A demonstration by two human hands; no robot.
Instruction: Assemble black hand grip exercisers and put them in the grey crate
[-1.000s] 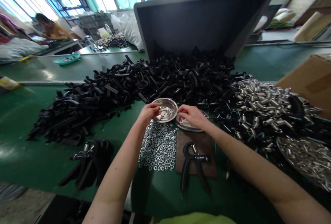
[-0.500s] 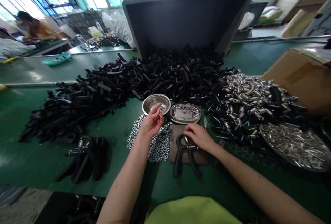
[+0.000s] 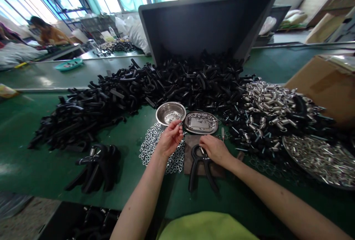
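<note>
Our left hand (image 3: 171,139) pinches a metal bit (image 3: 180,124); our right hand (image 3: 215,149), hold unclear, sits at the black grip (image 3: 193,173) toward the desk's (image 3: 175,199) front edge, spring (image 3: 202,151) fitted, seemingly unfinished.

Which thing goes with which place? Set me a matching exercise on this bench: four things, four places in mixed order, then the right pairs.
Things:
1. Left hand
2. Right hand
3. Bowl
4. Springs

Places:
A. Heaped beside the carton
B. At the far end of the black hand grip
C. Raised over the nuts
D. Next to the oval tray, with small parts inside

Right pairs: 1-C, 2-B, 3-D, 4-A.
</note>
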